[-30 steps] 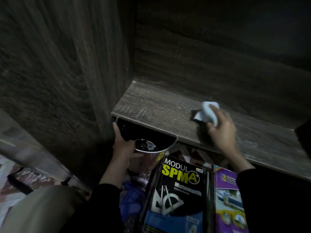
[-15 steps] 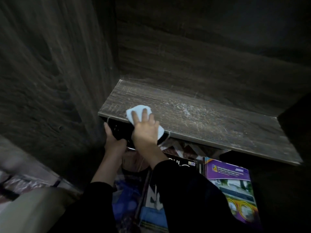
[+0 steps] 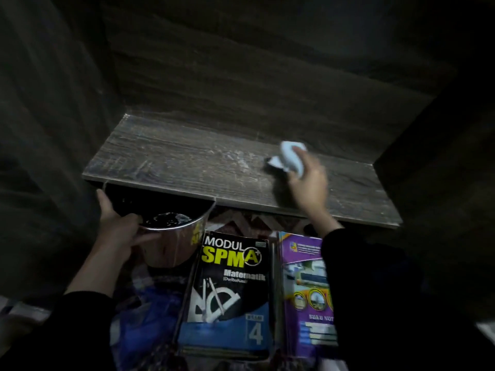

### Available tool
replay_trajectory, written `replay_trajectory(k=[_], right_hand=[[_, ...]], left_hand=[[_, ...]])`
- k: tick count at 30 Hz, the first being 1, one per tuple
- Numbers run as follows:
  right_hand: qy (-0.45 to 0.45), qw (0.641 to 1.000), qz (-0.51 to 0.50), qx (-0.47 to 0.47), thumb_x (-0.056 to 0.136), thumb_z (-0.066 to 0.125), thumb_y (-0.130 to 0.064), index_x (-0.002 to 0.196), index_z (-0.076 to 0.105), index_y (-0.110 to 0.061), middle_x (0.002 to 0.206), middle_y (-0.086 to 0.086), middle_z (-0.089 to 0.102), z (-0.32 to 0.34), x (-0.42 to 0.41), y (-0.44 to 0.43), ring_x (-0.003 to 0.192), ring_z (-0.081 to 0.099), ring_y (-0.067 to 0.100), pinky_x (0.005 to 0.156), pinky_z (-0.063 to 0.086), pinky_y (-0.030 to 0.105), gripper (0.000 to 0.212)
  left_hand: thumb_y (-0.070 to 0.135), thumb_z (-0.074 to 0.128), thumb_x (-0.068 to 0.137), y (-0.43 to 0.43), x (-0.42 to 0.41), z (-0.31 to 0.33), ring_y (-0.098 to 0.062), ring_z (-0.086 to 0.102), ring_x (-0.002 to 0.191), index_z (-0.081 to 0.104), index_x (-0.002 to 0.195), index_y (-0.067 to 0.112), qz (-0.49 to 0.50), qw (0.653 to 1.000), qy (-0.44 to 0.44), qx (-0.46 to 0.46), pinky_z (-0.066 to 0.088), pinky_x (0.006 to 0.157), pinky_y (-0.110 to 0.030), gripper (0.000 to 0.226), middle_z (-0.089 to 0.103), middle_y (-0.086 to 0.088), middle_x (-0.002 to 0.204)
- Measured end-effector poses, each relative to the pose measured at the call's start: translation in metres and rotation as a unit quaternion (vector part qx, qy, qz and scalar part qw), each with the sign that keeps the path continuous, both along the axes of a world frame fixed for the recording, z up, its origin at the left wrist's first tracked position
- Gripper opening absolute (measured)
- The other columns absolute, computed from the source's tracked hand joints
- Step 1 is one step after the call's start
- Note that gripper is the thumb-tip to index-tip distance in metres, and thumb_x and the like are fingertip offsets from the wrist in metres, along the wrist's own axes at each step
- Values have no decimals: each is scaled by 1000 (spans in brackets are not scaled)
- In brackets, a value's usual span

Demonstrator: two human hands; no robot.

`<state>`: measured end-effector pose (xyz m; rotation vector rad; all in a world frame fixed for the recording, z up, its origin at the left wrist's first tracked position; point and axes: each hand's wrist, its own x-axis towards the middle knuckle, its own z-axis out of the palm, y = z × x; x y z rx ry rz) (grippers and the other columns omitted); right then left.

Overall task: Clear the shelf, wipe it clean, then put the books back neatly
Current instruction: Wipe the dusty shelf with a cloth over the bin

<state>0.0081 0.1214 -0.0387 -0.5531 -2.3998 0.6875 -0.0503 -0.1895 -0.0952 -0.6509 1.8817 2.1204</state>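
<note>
The shelf (image 3: 187,162) stood bare of books, its wood streaked with pale dust across the middle. On its right part we pressed a crumpled white wipe (image 3: 290,159), our right hand (image 3: 310,183) clenched round it. The books lay below the front edge: a black maths book (image 3: 230,290) and a purple book (image 3: 302,290) side by side, face up, with something blue (image 3: 144,303) half hidden further left. Our left hand (image 3: 117,231) grasped the rim of a shiny container (image 3: 171,247) and held it just under the shelf's front edge, toward the left end, well apart from the wipe.

We judged the wiping to be under way, with the books not yet returned. The main risk was dust going over the edge where nothing waited to catch it. The container sat left and the wipe right, and the two books lay beneath that stretch. A stroke pulled straight forward would drop dirt on their covers. A one-handed hold on the rim could also let the container tilt and spill the dark matter inside. The dim light could hide missed streaks near the back wall.
</note>
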Motion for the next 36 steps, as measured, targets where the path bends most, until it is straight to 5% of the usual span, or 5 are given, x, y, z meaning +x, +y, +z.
replay_trajectory(k=[5,12,24,29,36], right_hand=[[-194,947,-254,21,87,56,-16,141,43,-19,142,21,39,-5,72,114,123,38,44,102,31,51,56],[-263,930,-256,29,94,44,-27,146,32,-21,150,22,21,-27,56,88,134,25,42,108,22,49,53],[-270,960,-32,57,97,36,-32,151,17,-21,157,19,7,-28,-53,-91,141,11,43,112,14,51,58],[-253,958,99,96,97,38,-32,151,19,-26,159,14,7,-30,-68,-156,143,8,37,112,13,49,57],[-218,900,345,156,82,57,-13,145,36,-34,157,6,21,-20,-67,-205,135,24,30,104,25,39,69]], left_hand=[[-19,32,88,6,3,8,-30,45,106,-2,150,39,1,1000,5,0,49,33,-28,92,18,1,156],[-20,31,87,5,4,5,-36,48,114,-2,150,40,0,1000,2,6,49,33,-28,93,21,0,156],[-19,32,87,2,8,13,-33,50,108,-2,150,41,-6,1000,-1,18,55,45,-38,93,23,-2,155],[-18,34,86,0,4,9,-36,54,101,-3,148,45,-5,1000,-9,-4,53,38,-32,96,24,-3,155],[13,59,68,-9,2,-1,-33,59,112,1,145,51,-7,999,33,-35,51,89,-55,103,43,-6,145]])
